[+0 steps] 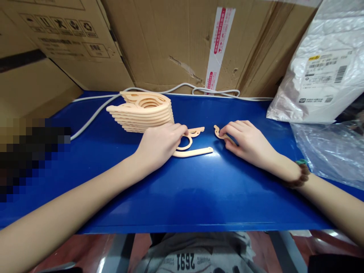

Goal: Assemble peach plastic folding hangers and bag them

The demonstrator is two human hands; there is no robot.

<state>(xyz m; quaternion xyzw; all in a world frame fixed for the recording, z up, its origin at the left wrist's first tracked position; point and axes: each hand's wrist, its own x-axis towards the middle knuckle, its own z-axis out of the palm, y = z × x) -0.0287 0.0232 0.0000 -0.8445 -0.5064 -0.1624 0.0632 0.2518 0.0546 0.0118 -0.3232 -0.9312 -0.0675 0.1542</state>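
Note:
My left hand [162,144] is closed on a peach plastic folding hanger [193,152] that lies low over the blue table. A ring, a short arm and a longer curved arm of it show past my fingers; the rest is under the hand. To the right, my right hand [246,138] pinches a small curved hook [217,131] of the same peach plastic, its tip pointing up and left. A gap separates the hook from the hanger. Just behind my left hand stands a neat stack of peach hangers [142,115].
Cardboard boxes [165,45] wall off the back and left of the blue table [182,197]. A white cable [93,117] runs along the rear edge. At right are a white labelled parcel bag [321,87] and clear plastic film [327,151]. A blurred patch covers the left side.

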